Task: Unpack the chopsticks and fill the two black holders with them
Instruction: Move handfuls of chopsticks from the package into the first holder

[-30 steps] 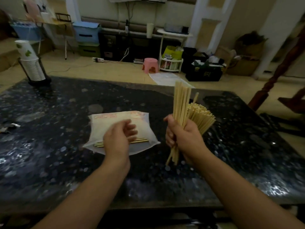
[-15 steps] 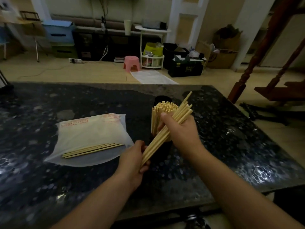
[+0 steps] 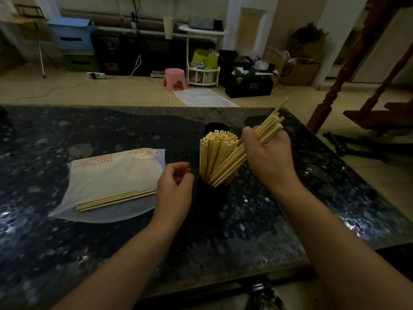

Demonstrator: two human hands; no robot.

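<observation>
A black holder stands in the middle of the dark speckled table, packed with upright chopsticks. A second black holder shows just behind it. My right hand grips a slanted bundle of chopsticks, whose lower ends lie at the front holder's rim. My left hand hovers left of that holder, fingers loosely curled, holding nothing. A translucent white bag with red print lies to the left, with a few chopsticks at its near edge.
The table's far edge and right corner lie close behind the holders. Beyond it on the floor are a pink stool, a white rack, a black crate and a wooden stair post.
My left hand has let go of the bundle's lower end and drawn back left. My right hand has carried the bundle up and right over the front holder.
</observation>
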